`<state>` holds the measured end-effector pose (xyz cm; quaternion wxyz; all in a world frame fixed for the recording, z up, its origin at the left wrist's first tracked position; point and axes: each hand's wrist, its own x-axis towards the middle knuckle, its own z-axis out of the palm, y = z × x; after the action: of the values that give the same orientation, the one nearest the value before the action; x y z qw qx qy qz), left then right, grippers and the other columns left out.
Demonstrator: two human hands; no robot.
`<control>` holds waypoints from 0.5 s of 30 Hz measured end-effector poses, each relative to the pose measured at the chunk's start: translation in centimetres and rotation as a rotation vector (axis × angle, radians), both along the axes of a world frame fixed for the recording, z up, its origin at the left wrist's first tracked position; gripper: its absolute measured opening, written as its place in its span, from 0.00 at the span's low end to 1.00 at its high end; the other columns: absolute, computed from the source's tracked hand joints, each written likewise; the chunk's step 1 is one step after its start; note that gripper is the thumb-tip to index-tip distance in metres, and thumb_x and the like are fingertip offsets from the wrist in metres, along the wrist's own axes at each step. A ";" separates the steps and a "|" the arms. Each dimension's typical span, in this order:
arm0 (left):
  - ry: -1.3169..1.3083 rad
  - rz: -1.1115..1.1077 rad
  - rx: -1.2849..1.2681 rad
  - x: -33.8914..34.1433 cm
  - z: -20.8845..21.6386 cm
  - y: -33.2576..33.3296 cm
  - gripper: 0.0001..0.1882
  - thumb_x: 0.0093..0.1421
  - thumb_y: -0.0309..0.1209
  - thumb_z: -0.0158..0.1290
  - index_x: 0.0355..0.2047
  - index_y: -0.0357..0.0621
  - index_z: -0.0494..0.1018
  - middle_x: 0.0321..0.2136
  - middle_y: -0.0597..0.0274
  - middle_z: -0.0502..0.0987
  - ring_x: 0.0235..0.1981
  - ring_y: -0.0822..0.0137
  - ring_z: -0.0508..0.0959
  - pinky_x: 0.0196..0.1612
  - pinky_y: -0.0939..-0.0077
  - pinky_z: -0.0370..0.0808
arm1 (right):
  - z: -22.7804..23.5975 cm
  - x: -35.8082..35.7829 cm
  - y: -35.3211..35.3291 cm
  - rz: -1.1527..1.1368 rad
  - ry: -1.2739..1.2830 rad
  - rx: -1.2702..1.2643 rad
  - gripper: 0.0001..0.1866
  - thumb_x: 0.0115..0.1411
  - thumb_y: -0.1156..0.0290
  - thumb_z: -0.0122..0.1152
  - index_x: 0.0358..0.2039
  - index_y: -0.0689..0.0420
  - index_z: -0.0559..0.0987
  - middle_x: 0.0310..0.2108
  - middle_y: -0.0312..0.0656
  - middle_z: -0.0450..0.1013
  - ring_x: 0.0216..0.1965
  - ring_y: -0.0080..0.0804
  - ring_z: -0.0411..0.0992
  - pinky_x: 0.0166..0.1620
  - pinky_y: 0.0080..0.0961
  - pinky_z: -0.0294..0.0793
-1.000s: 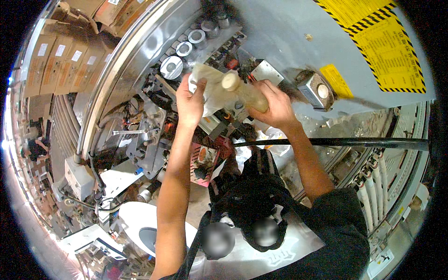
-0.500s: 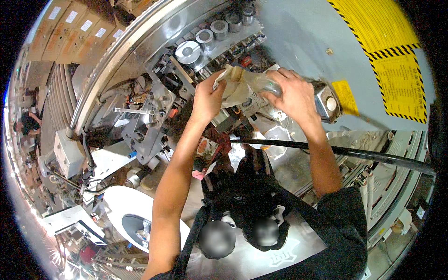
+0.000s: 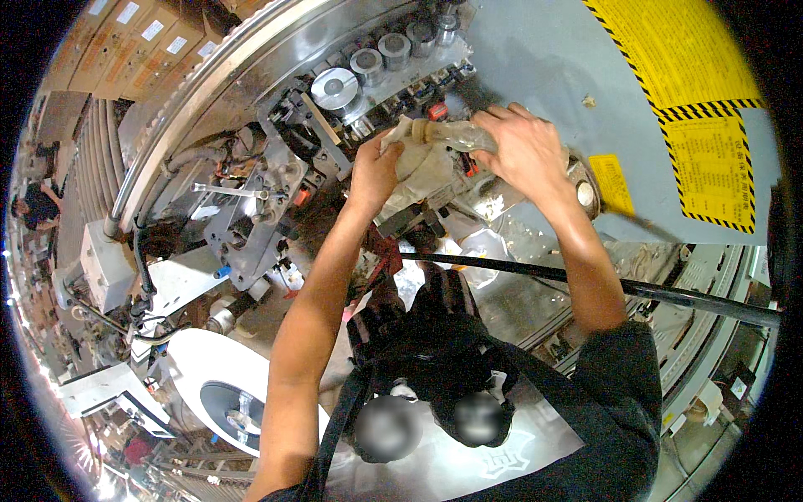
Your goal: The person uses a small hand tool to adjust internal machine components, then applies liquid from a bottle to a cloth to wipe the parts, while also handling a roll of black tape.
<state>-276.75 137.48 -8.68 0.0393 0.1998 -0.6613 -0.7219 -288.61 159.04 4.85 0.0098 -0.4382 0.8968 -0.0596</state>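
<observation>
A pale beige rag (image 3: pixel 421 171) hangs in my left hand (image 3: pixel 373 173), its fingers closed on the cloth's left edge. My right hand (image 3: pixel 527 149) is wrapped round a clear bottle (image 3: pixel 462 135). The bottle lies almost level, and its yellowish-brown neck end points left, against the top of the rag. Whether any liquid comes out is too small to tell. Both hands are above the metal parts of a machine. Just behind them is a red part (image 3: pixel 437 111) on a row of small fittings.
Metal rollers (image 3: pixel 336 89) line the machine's back. A wrench (image 3: pixel 230 192) lies on plates at left. A black bar (image 3: pixel 535 269) crosses below my right forearm. Yellow notices (image 3: pixel 711 159) cover the grey panel. Left are a white disc (image 3: pixel 196 368), cardboard boxes (image 3: pixel 138 54) and another person (image 3: pixel 38 205).
The bottle has tipped closer to level, and more of it shows beside my right hand. The rag hangs lower and more spread out. My view has shifted slightly.
</observation>
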 end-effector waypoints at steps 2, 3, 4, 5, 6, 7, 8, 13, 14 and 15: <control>-0.020 0.007 0.076 -0.3 0.6 0.3 0.17 0.70 0.26 0.49 0.55 0.34 0.77 0.41 0.61 0.83 0.41 0.72 0.78 0.49 0.73 0.75 | 0.1 -0.2 -0.1 -0.012 -0.005 0.026 0.22 0.51 0.60 0.74 0.46 0.51 0.81 0.42 0.38 0.79 0.47 0.45 0.76 0.45 0.42 0.80; -0.031 0.009 0.114 -0.4 0.8 0.5 0.16 0.70 0.26 0.48 0.54 0.34 0.77 0.41 0.61 0.83 0.41 0.72 0.78 0.49 0.74 0.75 | 0.1 -0.3 -0.2 -0.019 -0.007 0.039 0.22 0.50 0.60 0.74 0.45 0.51 0.81 0.42 0.38 0.79 0.47 0.45 0.76 0.44 0.42 0.80; -0.046 0.027 0.130 -0.5 1.1 0.5 0.16 0.70 0.26 0.48 0.54 0.34 0.77 0.41 0.61 0.83 0.41 0.72 0.79 0.49 0.74 0.75 | 0.1 -0.4 -0.3 -0.014 0.004 0.024 0.22 0.50 0.60 0.75 0.45 0.50 0.81 0.41 0.38 0.79 0.47 0.44 0.76 0.44 0.42 0.80; -0.062 0.045 0.146 -0.6 1.3 0.6 0.16 0.70 0.26 0.48 0.54 0.34 0.77 0.41 0.61 0.83 0.41 0.72 0.79 0.49 0.74 0.75 | 0.0 -0.5 -0.3 -0.010 0.015 0.010 0.22 0.50 0.60 0.75 0.45 0.50 0.81 0.41 0.38 0.79 0.47 0.44 0.77 0.44 0.41 0.80; -0.077 0.061 0.163 -0.7 1.5 0.6 0.16 0.70 0.26 0.48 0.53 0.34 0.78 0.42 0.61 0.83 0.41 0.72 0.79 0.49 0.74 0.75 | 0.0 -0.6 -0.4 -0.007 0.026 -0.004 0.22 0.50 0.60 0.75 0.45 0.49 0.81 0.40 0.37 0.79 0.47 0.43 0.77 0.43 0.41 0.80; -0.095 0.066 0.158 -0.6 1.3 0.5 0.15 0.71 0.26 0.48 0.53 0.34 0.78 0.42 0.61 0.83 0.41 0.72 0.79 0.48 0.74 0.75 | 0.0 -0.7 -0.5 -0.005 0.015 0.004 0.21 0.50 0.61 0.75 0.45 0.49 0.81 0.40 0.37 0.79 0.47 0.43 0.77 0.43 0.41 0.80; -0.113 0.072 0.153 -0.5 1.1 0.3 0.15 0.71 0.26 0.48 0.53 0.34 0.78 0.42 0.62 0.83 0.41 0.72 0.79 0.48 0.74 0.75 | 0.1 -0.8 -0.7 -0.003 0.003 0.012 0.21 0.50 0.61 0.75 0.45 0.48 0.81 0.40 0.36 0.79 0.47 0.42 0.77 0.43 0.41 0.80; -0.140 0.096 0.243 -1.1 0.9 0.5 0.14 0.71 0.27 0.48 0.52 0.36 0.78 0.42 0.62 0.83 0.41 0.72 0.80 0.47 0.73 0.77 | 0.0 -1.4 -0.7 0.005 0.010 0.034 0.22 0.52 0.61 0.72 0.49 0.38 0.84 0.39 0.37 0.80 0.44 0.40 0.79 0.43 0.41 0.82; -0.136 0.095 0.231 -1.1 0.8 0.5 0.14 0.71 0.26 0.48 0.52 0.36 0.78 0.42 0.62 0.83 0.41 0.71 0.80 0.47 0.73 0.77 | -0.1 -1.5 -0.7 0.002 0.009 0.029 0.22 0.52 0.61 0.72 0.49 0.38 0.84 0.39 0.37 0.80 0.44 0.40 0.79 0.43 0.41 0.82; -0.131 0.095 0.219 -1.2 0.7 0.5 0.14 0.71 0.26 0.49 0.52 0.36 0.78 0.42 0.62 0.83 0.41 0.71 0.80 0.47 0.73 0.77 | -0.2 -1.5 -0.7 -0.001 0.007 0.024 0.21 0.52 0.61 0.72 0.49 0.38 0.84 0.39 0.37 0.80 0.44 0.41 0.79 0.43 0.41 0.82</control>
<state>-277.98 138.00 -7.96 0.0082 0.2808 -0.5695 -0.7725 -290.15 158.38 4.67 0.0117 -0.4378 0.8978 -0.0471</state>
